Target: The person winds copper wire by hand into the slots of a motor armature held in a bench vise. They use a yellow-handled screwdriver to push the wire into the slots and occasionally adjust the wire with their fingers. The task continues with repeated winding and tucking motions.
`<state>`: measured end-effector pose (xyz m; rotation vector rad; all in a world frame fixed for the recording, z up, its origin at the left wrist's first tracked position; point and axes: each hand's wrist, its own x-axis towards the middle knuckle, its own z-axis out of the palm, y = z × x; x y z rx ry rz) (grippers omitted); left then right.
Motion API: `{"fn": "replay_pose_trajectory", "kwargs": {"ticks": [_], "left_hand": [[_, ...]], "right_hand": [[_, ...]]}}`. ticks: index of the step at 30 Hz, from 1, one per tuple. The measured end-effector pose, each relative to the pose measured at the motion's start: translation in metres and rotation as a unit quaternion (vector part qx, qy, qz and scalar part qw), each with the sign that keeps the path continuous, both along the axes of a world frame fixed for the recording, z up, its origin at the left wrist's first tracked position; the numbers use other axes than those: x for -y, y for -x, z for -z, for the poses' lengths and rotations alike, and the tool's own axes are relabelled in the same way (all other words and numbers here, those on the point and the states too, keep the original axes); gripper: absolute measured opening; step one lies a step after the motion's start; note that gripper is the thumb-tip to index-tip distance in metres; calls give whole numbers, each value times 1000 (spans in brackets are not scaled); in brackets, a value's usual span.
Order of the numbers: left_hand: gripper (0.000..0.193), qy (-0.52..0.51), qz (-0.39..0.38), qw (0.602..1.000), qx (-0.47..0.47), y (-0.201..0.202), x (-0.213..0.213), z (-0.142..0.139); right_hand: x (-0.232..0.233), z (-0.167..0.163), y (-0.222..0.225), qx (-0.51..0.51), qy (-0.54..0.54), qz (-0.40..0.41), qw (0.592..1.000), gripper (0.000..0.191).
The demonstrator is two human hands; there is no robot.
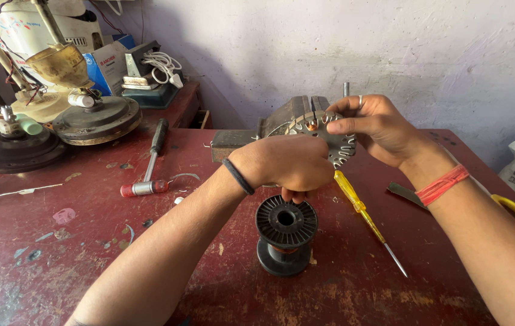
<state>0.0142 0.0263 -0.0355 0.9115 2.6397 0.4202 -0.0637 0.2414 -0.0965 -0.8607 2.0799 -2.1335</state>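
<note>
Open red tabletop (58,265) lies bare at near left, giving free passage. A black wire spool (286,234) stands at centre, just below the left hand (284,164). A yellow screwdriver (363,214) lies diagonally just right of it. A hammer (149,160) blocks the left-middle, and fan motors (94,118) crowd the far left corner.

A worn, dark red workbench (58,253), scratched and flecked with paint chips, stood against a rough whitewashed wall (402,48) stained in grey patches. Daylight fell evenly across both. At the left rear, a low red shelf (179,102) met the wall's corner, dim behind the clutter
</note>
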Motion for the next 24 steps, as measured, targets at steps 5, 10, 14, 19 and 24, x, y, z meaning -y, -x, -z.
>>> {"fn": "replay_pose_trajectory", "kwargs": {"ticks": [5,10,14,19,24], "left_hand": [[41,9,7,1000,-8,-9,0,-2],[39,19,13,1000,-10,-17,-1,-5],[41,36,23,999,-18,-21,-2,-6],[36,75,54,995,-49,-23,-3,-5],[39,77,65,994,-45,-22,-2,-4]], "right_hand": [[-3,-1,1,-2,-3,-8,1000,33],[-7,-5,0,-27,-29,-5,999,32],[-7,-10,-3,-77,-74,12,994,30],[0,-13,-9,-116,-105,53,986,26],[5,-15,-12,-129,-127,88,979,25]]}}
